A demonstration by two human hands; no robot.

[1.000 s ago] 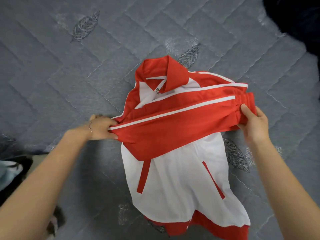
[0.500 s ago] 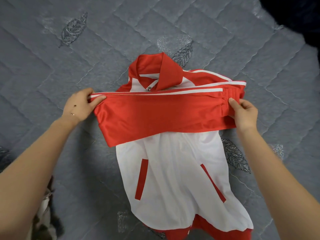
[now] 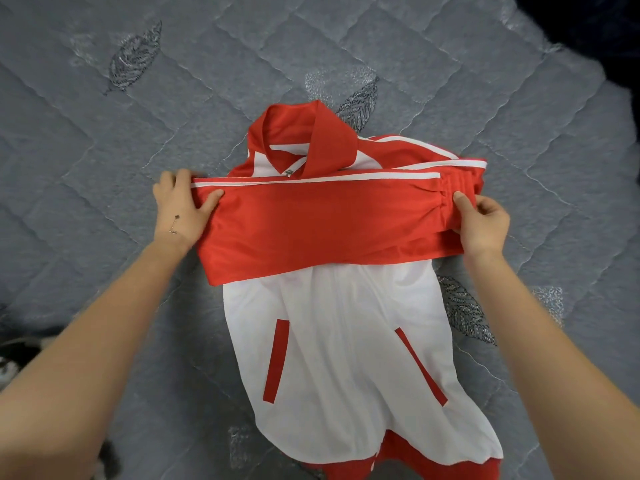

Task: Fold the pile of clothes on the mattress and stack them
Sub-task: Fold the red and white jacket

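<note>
Left hand (image 3: 181, 207) and right hand (image 3: 485, 225) pinch opposite ends of the red white-piped sleeve (image 3: 322, 230) across the red-and-white zip jacket (image 3: 346, 341); uneven release risks a skewed fold.

I take this for a bedroom in a home. Nearly all I see through the head camera is a grey quilted mattress (image 3: 104, 209), stitched in wide diamonds and embroidered with leaf motifs (image 3: 133, 57). A red and white jacket (image 3: 346, 358) with a zip collar lies spread on it, ordinary household clothing. At the top right corner sits a mass of dark fabric (image 3: 588, 22), and at the lower left edge I make out more cloth (image 3: 14, 355), too blurred to name.
</note>
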